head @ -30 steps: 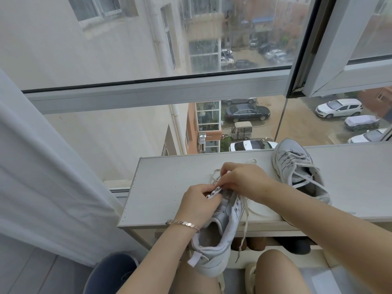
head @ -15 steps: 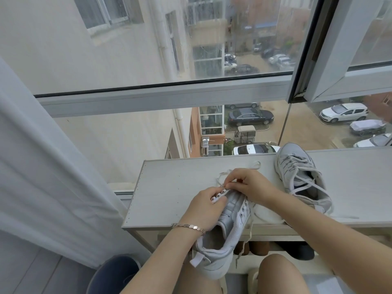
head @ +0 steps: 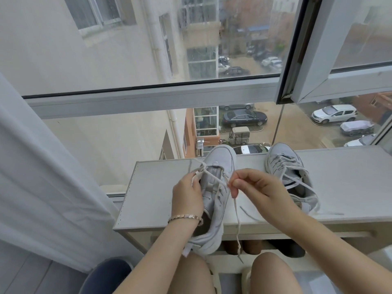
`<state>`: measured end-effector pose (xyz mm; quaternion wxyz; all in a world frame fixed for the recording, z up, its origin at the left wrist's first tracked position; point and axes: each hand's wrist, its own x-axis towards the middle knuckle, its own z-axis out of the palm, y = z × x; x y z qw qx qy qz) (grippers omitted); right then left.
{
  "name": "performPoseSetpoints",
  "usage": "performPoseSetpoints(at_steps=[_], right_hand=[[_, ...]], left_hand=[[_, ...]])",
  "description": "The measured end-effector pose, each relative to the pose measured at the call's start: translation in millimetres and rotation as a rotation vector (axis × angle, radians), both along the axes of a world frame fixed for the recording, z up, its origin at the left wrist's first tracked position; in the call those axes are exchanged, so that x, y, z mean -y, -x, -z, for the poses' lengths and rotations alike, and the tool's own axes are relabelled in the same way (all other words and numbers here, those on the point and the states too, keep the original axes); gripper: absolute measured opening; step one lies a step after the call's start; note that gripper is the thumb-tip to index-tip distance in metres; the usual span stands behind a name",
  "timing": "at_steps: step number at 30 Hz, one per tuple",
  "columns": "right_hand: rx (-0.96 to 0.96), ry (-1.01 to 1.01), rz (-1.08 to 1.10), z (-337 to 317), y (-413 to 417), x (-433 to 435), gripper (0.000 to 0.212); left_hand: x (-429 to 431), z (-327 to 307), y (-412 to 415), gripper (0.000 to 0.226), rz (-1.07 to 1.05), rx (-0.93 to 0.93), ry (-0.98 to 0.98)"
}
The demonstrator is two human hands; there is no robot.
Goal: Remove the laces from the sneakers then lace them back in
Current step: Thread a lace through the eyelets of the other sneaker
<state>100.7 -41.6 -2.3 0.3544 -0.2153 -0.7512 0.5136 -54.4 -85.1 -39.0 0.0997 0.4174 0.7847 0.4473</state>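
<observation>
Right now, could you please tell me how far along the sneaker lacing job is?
Done: upper eyelets of the held sneaker are bare. In hand: the left hand grips that sneaker while the right hand pinches its lace. Left: the second sneaker on the shelf is laced, and relacing remains.

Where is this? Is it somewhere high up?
Probably a room in an upstairs flat. Parked cars lie far below the big grey-framed window, a white fabric curtain hangs on the left, and a white laced sneaker rests on a pale wooden bench.
</observation>
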Motion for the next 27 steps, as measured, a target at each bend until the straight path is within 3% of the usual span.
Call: performPoseSetpoints(at_steps=[5, 9, 11, 16, 18, 20, 23, 27], right_hand=[[0.057, 0.06, 0.06, 5, -16, -7, 0.021], [0.453, -0.033, 0.302, 17, -14, -30, 0.022], [0.666, -0.172, 0.265, 17, -2, -31, 0.017], [1.034, -0.356, 0.25, 20, 32, -37, 0.034], [0.978, -0.292, 0.22, 24, 39, -41, 0.033], [0.749, -0.193, 0.199, 28, 39, -41, 0.026], [0.401, -0.116, 0.169, 35, 34, -31, 0.018], [0.15, 0.135, 0.087, 30, 19, -11, 0.022]], left_hand=[[-7, 7, -7, 0.028, 0.039, 0.015, 0.117], [-3, 9, -20, 0.032, 0.099, -0.012, 0.181], [-3, 8, -21, 0.03, 0.115, -0.022, 0.227], [-3, 3, -3, 0.019, 0.32, -0.116, 0.378], [-3, 3, 4, 0.025, 0.396, 0.013, 0.402], [-2, 5, 5, 0.032, 0.401, 0.123, 0.35], [-1, 8, -8, 0.029, 0.372, 0.139, 0.212], [-10, 7, -15, 0.032, 0.173, 0.176, 0.167]])
